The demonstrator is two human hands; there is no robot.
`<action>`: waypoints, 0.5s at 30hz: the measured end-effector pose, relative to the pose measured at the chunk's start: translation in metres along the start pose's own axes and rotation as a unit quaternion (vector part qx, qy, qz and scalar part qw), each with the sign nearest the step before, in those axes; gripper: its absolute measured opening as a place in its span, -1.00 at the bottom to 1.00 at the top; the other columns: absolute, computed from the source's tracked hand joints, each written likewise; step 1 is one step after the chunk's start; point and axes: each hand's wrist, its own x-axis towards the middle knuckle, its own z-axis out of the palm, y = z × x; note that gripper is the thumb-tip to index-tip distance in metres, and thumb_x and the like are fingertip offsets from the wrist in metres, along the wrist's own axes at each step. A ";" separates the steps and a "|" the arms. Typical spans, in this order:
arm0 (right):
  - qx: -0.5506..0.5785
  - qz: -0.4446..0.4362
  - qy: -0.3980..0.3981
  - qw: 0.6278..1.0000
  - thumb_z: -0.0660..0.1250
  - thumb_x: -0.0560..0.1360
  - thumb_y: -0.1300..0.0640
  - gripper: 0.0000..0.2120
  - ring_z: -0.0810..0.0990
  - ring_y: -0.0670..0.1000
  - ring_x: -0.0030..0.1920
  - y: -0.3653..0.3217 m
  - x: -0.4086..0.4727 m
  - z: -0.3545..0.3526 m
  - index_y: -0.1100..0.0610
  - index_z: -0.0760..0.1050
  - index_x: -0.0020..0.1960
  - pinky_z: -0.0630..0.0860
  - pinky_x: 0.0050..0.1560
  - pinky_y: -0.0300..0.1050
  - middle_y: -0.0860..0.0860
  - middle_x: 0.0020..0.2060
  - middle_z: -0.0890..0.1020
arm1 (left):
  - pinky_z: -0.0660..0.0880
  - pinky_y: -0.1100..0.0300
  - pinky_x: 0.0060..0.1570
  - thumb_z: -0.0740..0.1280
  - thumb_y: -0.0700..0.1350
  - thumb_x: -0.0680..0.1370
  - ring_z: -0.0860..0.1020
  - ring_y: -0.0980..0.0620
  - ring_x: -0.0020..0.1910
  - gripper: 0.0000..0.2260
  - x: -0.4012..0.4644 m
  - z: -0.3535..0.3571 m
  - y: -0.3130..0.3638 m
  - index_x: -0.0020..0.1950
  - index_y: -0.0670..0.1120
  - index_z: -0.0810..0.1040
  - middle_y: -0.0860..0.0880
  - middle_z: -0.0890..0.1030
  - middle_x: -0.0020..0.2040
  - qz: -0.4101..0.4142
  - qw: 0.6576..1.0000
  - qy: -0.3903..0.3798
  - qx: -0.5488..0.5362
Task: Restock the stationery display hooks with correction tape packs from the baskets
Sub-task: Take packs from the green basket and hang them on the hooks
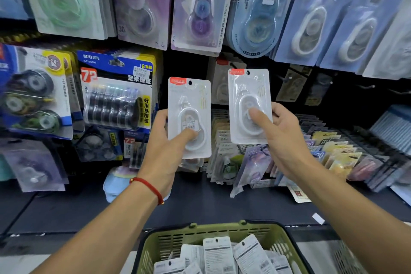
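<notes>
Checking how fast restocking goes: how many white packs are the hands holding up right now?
2. One pack in the left hand, one pack in the right hand, held higher. More lie in the basket below.

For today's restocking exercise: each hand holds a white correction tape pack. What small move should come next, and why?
Probably lift the right hand's pack onto the hook behind it: its hang hole is uppermost, and matching white packs hang just there.

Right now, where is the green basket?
The green basket sits at the bottom middle of the head view, below both hands, with white packs inside.
</notes>
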 end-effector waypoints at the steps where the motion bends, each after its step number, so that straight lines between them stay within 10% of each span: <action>1: 0.004 -0.010 0.012 1.000 0.51 0.53 -0.02 -0.59 0.74 0.07 0.13 0.001 -0.002 0.000 0.10 0.56 0.31 0.62 0.27 0.22 0.03 0.12 0.75 | 0.59 0.11 -0.28 0.46 -0.27 0.53 0.69 -0.16 0.08 -0.65 -0.001 -0.001 0.001 0.14 0.16 0.55 -0.01 0.71 0.09 -0.001 1.000 0.004 0.005; 15: -0.096 -0.084 0.093 0.987 0.41 0.59 -0.08 -0.74 0.68 -0.22 0.10 0.053 0.055 0.038 -0.32 0.56 0.25 0.63 0.12 -0.12 -0.34 0.02 0.71 | 0.58 0.23 -0.38 0.29 -0.35 0.61 0.66 -0.25 0.19 -0.60 0.009 0.003 -0.004 0.25 0.14 0.51 -0.05 0.68 0.19 -0.025 0.999 0.004 -0.021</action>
